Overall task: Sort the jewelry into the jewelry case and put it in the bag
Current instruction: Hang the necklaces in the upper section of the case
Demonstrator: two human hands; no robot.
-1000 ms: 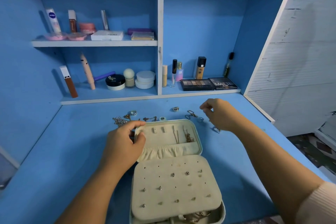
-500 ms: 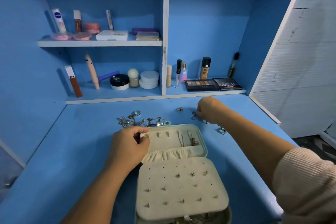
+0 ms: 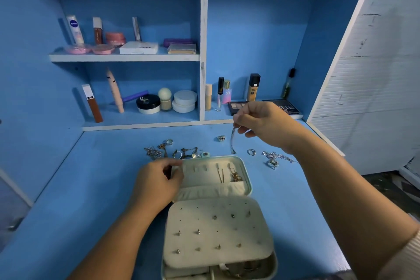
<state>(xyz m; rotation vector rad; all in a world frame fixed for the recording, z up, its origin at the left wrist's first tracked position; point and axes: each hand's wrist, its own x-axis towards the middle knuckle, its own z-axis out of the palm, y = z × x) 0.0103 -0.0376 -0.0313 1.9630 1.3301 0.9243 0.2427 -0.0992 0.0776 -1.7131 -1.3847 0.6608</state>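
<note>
Desktop [image 3: 91, 188], blue, under shelves [image 3: 125, 57]; chain [image 3: 232, 141] in right grip [image 3: 266, 125], case lid [image 3: 213, 177] in left grip [image 3: 156, 184].

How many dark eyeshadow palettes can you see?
2, both on the lower right shelf: left palette and right palette, each partly hidden behind the right hand.

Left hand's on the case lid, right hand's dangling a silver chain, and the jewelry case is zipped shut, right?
No: the head view shows the jewelry case open. The left hand is on its lid and the right hand dangles a silver chain.
</note>
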